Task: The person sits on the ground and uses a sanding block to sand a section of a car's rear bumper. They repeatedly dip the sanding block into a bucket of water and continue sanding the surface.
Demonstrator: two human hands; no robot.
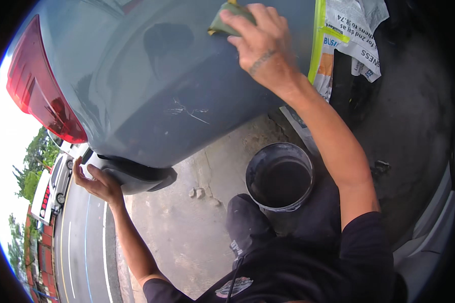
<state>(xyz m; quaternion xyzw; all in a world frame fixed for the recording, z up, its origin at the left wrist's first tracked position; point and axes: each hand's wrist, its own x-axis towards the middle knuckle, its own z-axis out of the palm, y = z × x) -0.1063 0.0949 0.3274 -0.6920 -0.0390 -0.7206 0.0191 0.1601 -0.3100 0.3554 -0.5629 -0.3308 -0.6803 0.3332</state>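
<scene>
A wide grey-blue car body panel (151, 91) fills the top of the head view, with pale scratches on its lower part. High on the panel, my right hand (268, 43) is closed around a green pad (232, 19) with yellow edges, pressed flat to the surface. At the lower left, my left hand (98, 182) lies with spread fingers against the dark bumper corner (141, 174) and holds nothing. A red tail light (43, 86) is just above that hand.
A dark round bucket (279, 177) stands on the concrete floor (172, 227) beside my knee. Newspaper (356, 35) is fixed along the panel's right edge with bright yellow-green tape (316, 45). Beyond the left side runs a road (83, 237) with parked white vehicles (60, 179).
</scene>
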